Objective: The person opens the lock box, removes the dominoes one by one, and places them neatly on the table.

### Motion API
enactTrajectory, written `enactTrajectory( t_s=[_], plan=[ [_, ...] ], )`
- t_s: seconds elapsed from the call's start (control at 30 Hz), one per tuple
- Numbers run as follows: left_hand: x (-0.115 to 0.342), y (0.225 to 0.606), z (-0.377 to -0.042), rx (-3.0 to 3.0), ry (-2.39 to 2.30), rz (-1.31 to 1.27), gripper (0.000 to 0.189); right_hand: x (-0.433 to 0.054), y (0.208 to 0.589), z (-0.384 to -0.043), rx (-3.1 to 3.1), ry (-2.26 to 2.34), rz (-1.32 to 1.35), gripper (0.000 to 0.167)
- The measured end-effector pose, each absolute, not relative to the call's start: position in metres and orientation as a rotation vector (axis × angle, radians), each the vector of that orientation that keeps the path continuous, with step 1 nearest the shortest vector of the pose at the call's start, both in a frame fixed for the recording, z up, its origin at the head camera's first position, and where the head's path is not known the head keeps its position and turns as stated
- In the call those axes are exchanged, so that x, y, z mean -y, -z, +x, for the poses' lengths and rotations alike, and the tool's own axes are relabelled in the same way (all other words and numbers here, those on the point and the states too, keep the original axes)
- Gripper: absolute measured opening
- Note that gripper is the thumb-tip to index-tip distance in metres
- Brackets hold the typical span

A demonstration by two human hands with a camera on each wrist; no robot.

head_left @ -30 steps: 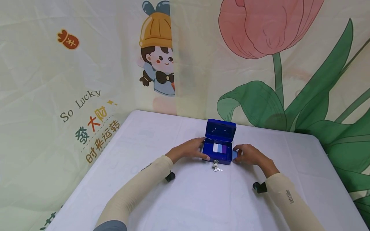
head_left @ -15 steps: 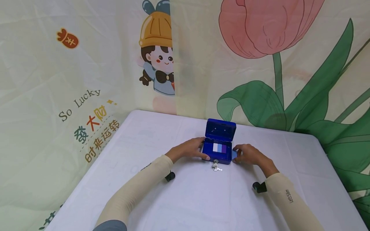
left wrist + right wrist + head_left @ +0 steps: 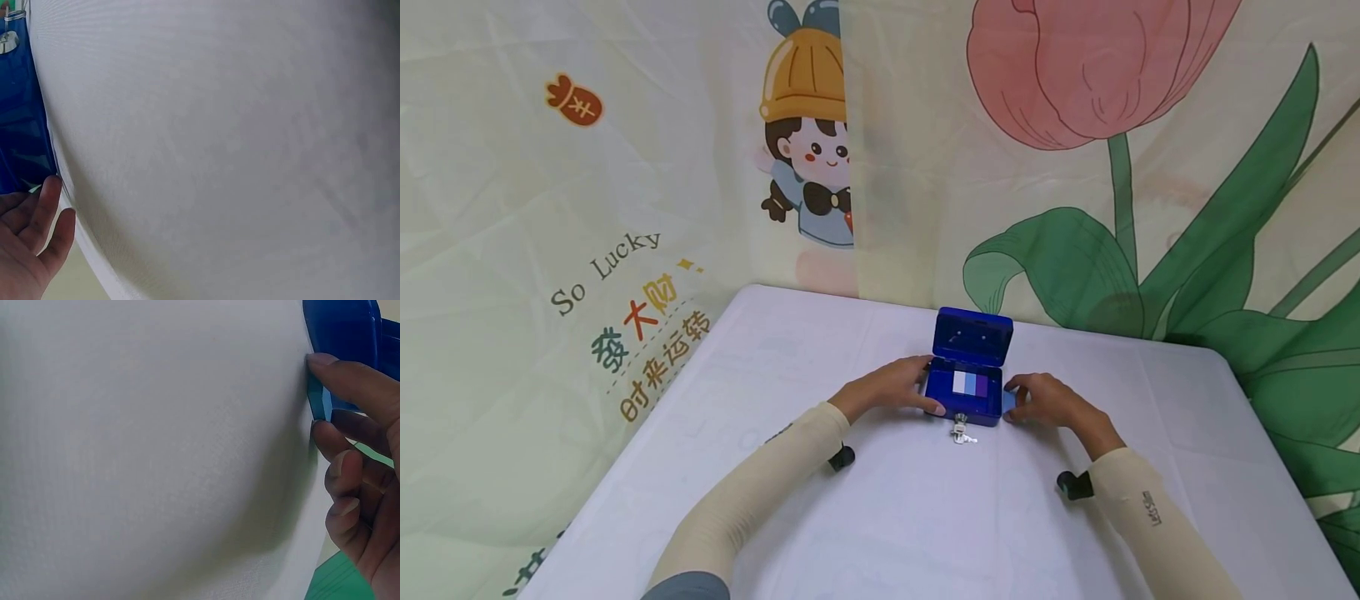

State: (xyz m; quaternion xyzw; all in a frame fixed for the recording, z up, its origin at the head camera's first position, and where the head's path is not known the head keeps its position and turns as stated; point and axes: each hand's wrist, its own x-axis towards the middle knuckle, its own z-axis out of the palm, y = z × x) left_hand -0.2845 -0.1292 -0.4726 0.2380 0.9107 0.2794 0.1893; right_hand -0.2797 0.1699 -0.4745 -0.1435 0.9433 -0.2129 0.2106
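Note:
A blue metal cash box (image 3: pixel 963 415) stands on the table with its lid raised toward the back. Inside lie flat strips in white, light blue and purple (image 3: pixel 970 384). A small key set (image 3: pixel 960 433) hangs from the lock at the front. My left hand (image 3: pixel 895 387) rests against the box's left side, thumb by the front corner, with fairly straight fingers in the left wrist view. Close to the box's right wall, my right hand (image 3: pixel 1043 400) pinches a flat light-blue piece (image 3: pixel 317 394) between thumb and fingers. The hand covers part of that piece.
A white cloth covers the table (image 3: pixel 880 517). Behind it hangs a printed backdrop (image 3: pixel 910 167) with a tulip and a cartoon figure. Small black wrist cameras (image 3: pixel 842 458) sit under both forearms.

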Motion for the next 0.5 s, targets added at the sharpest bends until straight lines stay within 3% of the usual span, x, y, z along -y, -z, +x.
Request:
enactTrajectory(
  t_s=[0.5],
  plan=[
    [0.1286,0.4735,-0.2848,-2.560,-0.793,0.658,0.108,-0.1700,0.4712,-0.2784,-2.618,0.593,-0.397,0.054]
  ],
)
